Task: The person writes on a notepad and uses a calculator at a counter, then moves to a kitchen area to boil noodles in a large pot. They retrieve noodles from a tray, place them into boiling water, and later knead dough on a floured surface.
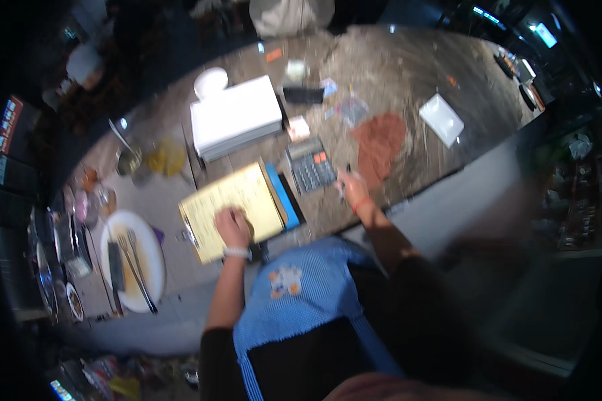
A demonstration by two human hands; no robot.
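My left hand (pixel 233 225) rests with bent fingers on yellow written sheets (pixel 256 195) held by a clipboard; blur hides whether anything is under the fingers. A metal clip (pixel 189 235) sits at the sheets' left end, and a blue folder or pad (pixel 282 195) sticks out on the right. My right hand (pixel 353 189) is closed around what looks like a slim pen (pixel 348 167), just beside the lower right corner of a dark desk calculator (pixel 311 168). Orange marks show on the calculator's keys.
Beyond the clipboard stands a stack of white sheets or boxes (pixel 238 113). Further right lie a reddish-brown cloth (pixel 381 143) and a white rectangular dish (pixel 441 120). An oval white board (pixel 155 260) at left carries a cleaver (pixel 114 265) and long forks (pixel 136 263). A person (pixel 291 17) is across the table.
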